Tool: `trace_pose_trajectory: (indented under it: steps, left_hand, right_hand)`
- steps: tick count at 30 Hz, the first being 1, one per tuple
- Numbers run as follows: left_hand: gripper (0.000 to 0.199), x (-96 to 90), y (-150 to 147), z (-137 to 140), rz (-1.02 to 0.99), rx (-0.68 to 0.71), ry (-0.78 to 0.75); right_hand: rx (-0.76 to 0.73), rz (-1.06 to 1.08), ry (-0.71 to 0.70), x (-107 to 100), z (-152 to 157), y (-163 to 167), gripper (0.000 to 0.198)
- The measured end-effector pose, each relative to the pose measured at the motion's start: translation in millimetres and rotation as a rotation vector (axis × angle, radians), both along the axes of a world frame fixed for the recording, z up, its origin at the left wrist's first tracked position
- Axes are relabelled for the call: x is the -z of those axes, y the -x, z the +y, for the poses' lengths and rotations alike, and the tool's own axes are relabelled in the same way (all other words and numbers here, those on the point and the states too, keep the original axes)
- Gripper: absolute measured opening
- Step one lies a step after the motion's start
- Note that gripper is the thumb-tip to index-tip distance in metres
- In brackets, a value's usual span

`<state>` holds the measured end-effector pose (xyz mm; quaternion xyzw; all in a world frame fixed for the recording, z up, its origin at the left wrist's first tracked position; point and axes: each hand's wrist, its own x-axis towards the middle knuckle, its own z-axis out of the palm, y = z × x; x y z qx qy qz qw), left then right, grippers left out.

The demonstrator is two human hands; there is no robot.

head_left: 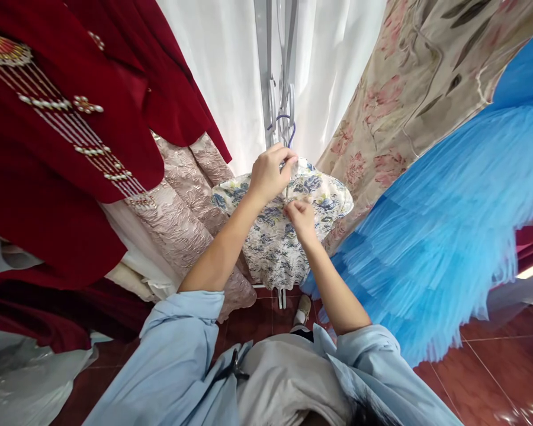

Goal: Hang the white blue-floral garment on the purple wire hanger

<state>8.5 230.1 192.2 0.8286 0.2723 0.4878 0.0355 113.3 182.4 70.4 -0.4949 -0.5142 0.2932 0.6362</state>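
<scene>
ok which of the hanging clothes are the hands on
The small white garment with blue flowers, in the middle; left hand and right hand both touch its upper part. Neither touches the red garment or blue tulle.

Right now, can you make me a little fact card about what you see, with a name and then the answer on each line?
Left hand: fingers pinched at the neckline of the small floral garment
Right hand: fingers pinched at its front, lower than the left hand
Garment colours: whitish, with blue flowers
Above it: a purple-blue hanger hook
Picture's left: dark red garment with bead strands
Picture's right: blue ruffled garment
Behind: white curtain
Floor: reddish tiles
</scene>
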Motion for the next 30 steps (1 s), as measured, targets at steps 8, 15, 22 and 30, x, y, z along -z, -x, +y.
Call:
trace_pose_trajectory:
  steps: [8,15,22,30]
  left_hand:
    - [0.016,8.5,8.9,8.4,0.016,0.029,0.082]
    - [0.017,17.9,43.9,3.8,0.117,-0.039,0.037]
    - [0.045,51.0,79.0,1.7,-0.014,-0.365,-0.072]
    - [0.028,79.4,124.4,21.1,-0.63,-0.284,0.423]
  right_hand:
    - [0.021,0.026,0.313,136.7,-64.2,24.6,0.035]
    - [0.229,0.012,0.202,129.3,-62.4,12.4,0.044]
    - [0.526,-0.533,-0.401,-13.5,-12.5,-5.1,0.073]
    - [0.481,-0.778,-0.367,-43.1,42.8,-39.2,0.042]
